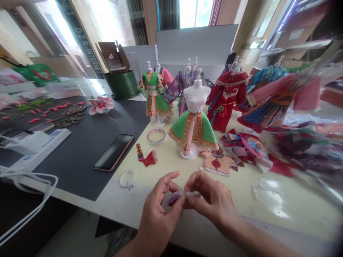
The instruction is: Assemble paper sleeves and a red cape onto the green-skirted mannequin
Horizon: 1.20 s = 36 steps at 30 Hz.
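Note:
My left hand (158, 207) and my right hand (211, 198) meet near the table's front edge and pinch a small strip of purple and clear film (180, 195) between their fingertips. Just beyond them stands a white mannequin in a green and orange skirt (193, 125). A flat paper garment piece (218, 162) lies at its foot, to the right of my hands. A tape roll (127, 178) lies to the left of my left hand.
A phone (113, 151) lies on a black mat (80, 160). Another tape roll (156, 135), red scraps (150, 159), several dressed mannequins (154, 94) and a fabric pile (249, 146) fill the table behind. A green bucket (122, 85) and pink flower (100, 104) stand left.

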Each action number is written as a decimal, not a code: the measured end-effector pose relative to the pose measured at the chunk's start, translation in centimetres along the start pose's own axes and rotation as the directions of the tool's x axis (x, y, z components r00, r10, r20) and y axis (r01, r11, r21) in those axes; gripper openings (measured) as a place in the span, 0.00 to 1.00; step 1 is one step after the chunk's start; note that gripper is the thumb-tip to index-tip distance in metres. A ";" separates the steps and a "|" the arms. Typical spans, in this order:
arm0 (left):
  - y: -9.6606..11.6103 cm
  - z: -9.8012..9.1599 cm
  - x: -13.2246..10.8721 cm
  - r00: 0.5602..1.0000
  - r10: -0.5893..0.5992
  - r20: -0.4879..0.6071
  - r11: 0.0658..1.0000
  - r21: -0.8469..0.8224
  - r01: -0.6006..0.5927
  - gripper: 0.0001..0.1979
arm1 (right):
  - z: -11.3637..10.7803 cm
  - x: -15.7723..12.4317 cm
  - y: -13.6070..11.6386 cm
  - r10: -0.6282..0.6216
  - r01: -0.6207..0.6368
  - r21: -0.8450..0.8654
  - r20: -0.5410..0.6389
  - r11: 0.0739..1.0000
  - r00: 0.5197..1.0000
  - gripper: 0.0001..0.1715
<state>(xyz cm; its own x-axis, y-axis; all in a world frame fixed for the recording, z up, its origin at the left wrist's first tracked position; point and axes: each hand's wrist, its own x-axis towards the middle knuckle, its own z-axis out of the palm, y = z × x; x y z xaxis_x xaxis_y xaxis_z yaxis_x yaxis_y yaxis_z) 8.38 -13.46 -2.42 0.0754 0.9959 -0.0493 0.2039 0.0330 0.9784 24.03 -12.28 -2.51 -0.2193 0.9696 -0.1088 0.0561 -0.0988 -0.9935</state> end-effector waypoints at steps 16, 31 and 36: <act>0.4 -0.1 0.2 0.999 -0.032 0.016 0.998 -0.055 0.033 0.21 | 0.2 0.1 0.3 0.038 -0.052 0.261 0.058 0.964 0.998 0.14; 0.2 0.0 0.1 1.000 -0.026 0.000 1.000 0.001 0.026 0.20 | 0.3 -0.1 0.1 0.020 -0.034 0.271 0.051 0.962 0.999 0.17; 0.2 0.1 0.1 1.000 -0.017 0.011 0.999 -0.035 0.017 0.21 | 0.3 -0.1 0.5 -0.003 -0.004 0.217 0.031 0.976 1.000 0.14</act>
<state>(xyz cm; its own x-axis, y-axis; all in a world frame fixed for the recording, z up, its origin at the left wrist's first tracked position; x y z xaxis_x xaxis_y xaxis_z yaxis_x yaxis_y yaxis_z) 8.50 -13.40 -2.20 0.0830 0.9942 -0.0677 0.1704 0.0528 0.9840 23.82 -12.45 -3.03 -0.2496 0.9624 -0.1070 -0.1560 -0.1490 -0.9764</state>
